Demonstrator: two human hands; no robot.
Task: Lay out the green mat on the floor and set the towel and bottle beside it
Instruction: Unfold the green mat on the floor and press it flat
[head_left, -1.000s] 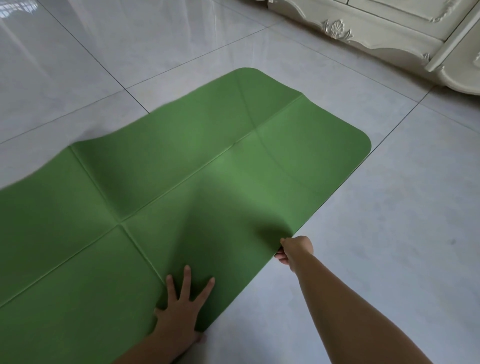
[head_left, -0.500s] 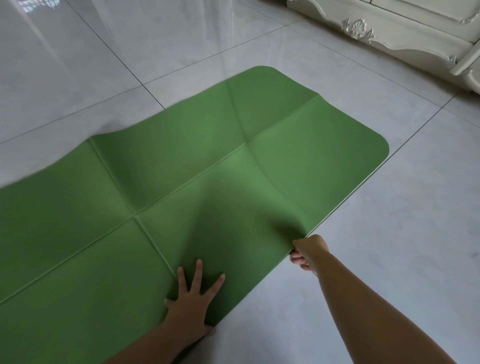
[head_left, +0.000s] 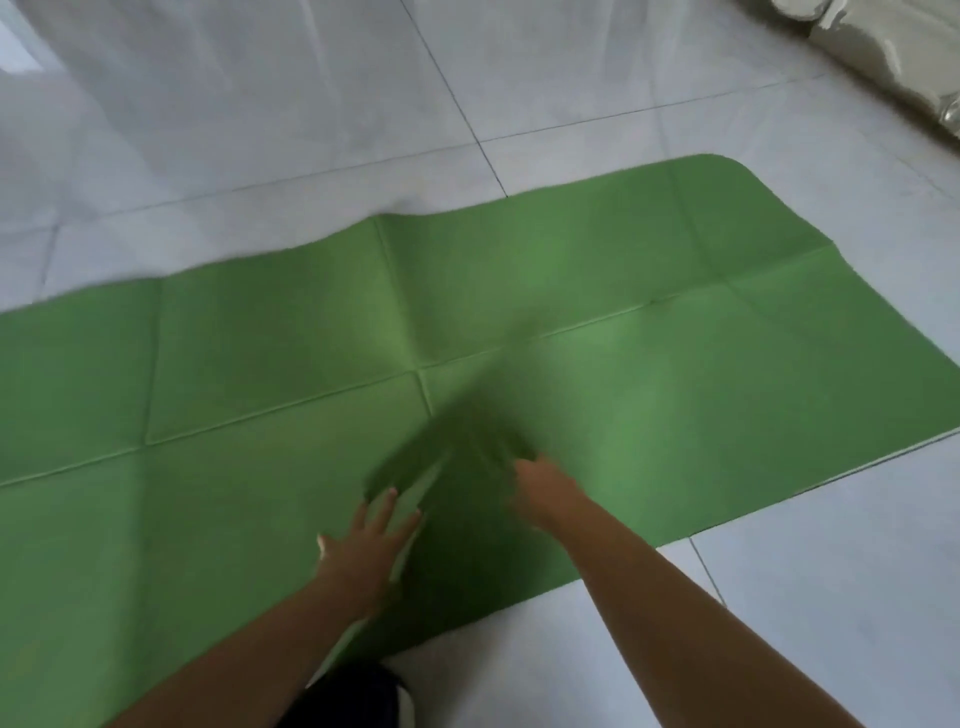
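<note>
The left hand (head_left: 370, 538) lies flat, fingers spread, on the green mat (head_left: 260, 364) by its near edge. The right hand (head_left: 545, 488) beside it is over the mat, its fingers too blurred to tell. The mat lies unfolded across the tiled floor (head_left: 260, 130), and pale furniture (head_left: 883, 57) stands far right.

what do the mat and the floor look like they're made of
Mat: thin, flexible foam or rubber by the look, matte green; it shows fold creases and a rippled far edge. Floor: probably glazed ceramic or polished stone tile; glossy, reflecting light, with thin dark joint lines.
</note>
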